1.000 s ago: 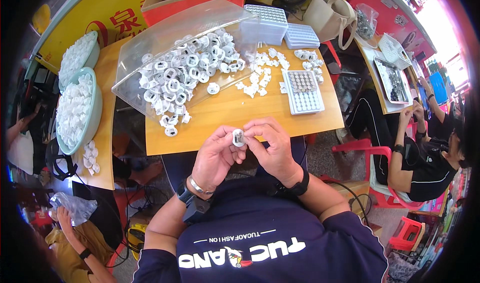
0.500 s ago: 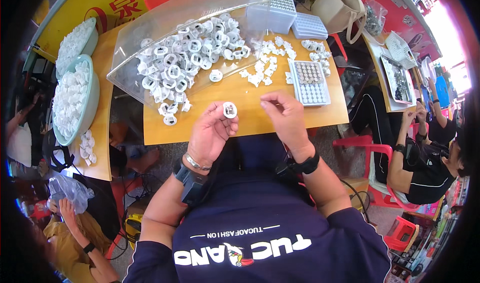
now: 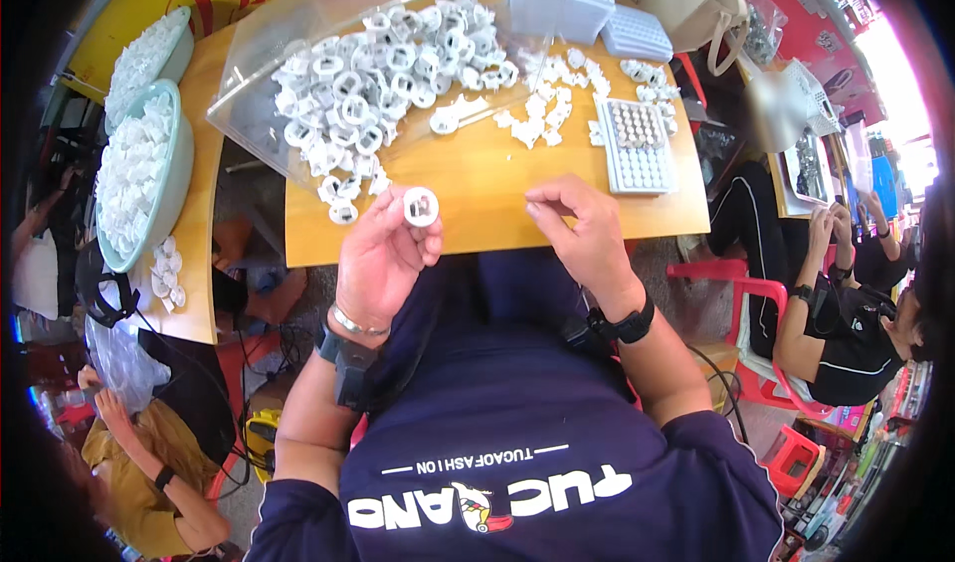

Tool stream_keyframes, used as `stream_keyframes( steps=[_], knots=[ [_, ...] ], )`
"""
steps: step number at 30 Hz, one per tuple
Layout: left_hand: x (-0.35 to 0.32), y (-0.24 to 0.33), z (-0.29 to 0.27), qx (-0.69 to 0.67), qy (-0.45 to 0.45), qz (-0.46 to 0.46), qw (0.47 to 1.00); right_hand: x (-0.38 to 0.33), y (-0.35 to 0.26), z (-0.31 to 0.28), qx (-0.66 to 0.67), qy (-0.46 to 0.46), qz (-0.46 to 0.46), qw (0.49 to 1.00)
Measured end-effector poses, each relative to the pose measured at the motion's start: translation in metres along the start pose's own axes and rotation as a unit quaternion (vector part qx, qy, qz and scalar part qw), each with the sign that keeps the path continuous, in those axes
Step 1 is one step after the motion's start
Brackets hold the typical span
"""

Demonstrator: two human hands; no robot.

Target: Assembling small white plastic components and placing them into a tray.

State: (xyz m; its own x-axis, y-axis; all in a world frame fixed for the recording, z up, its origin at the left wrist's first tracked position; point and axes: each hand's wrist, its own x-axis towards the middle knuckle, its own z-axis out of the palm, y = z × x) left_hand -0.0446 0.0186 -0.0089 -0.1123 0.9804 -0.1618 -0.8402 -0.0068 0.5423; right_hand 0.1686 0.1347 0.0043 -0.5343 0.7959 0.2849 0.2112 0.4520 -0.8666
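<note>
One yellow sign [image 3: 149, 5] with red marks lies top left; two green bowls [image 3: 184, 164] and a clear bin [image 3: 298, 25] hold white rings. The left hand [image 3: 383, 254] pinches a white ring [image 3: 421, 207]; the right hand [image 3: 587, 229] is curled, holding nothing visible.

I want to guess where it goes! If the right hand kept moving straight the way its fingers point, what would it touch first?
The right hand points left across the bare wooden tabletop, so it would probably first meet the small white plastic ring pinched in the left hand. Depth is hard to judge from above.
</note>
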Motion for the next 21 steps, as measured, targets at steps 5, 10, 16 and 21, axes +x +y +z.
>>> stream_keyframes(
  steps=[5, 10, 16, 21],
  knots=[
    [-0.011, -0.005, -0.007, -0.007, 0.0, 0.008, 1.0, 0.001, 0.01, -0.03, -0.047, 0.07, 0.004, 0.996],
    [-0.018, -0.011, 0.003, -0.026, 0.029, 0.015, 0.999, -0.006, 0.0, -0.054, -0.084, 0.105, 0.009, 0.991],
    [-0.019, -0.015, 0.004, -0.023, 0.028, 0.006, 0.999, -0.007, -0.002, -0.061, -0.065, 0.127, -0.005, 0.99],
    [-0.016, -0.015, 0.003, 0.003, 0.021, -0.007, 1.0, 0.0, -0.006, -0.071, -0.09, 0.13, -0.044, 0.986]
  ],
)
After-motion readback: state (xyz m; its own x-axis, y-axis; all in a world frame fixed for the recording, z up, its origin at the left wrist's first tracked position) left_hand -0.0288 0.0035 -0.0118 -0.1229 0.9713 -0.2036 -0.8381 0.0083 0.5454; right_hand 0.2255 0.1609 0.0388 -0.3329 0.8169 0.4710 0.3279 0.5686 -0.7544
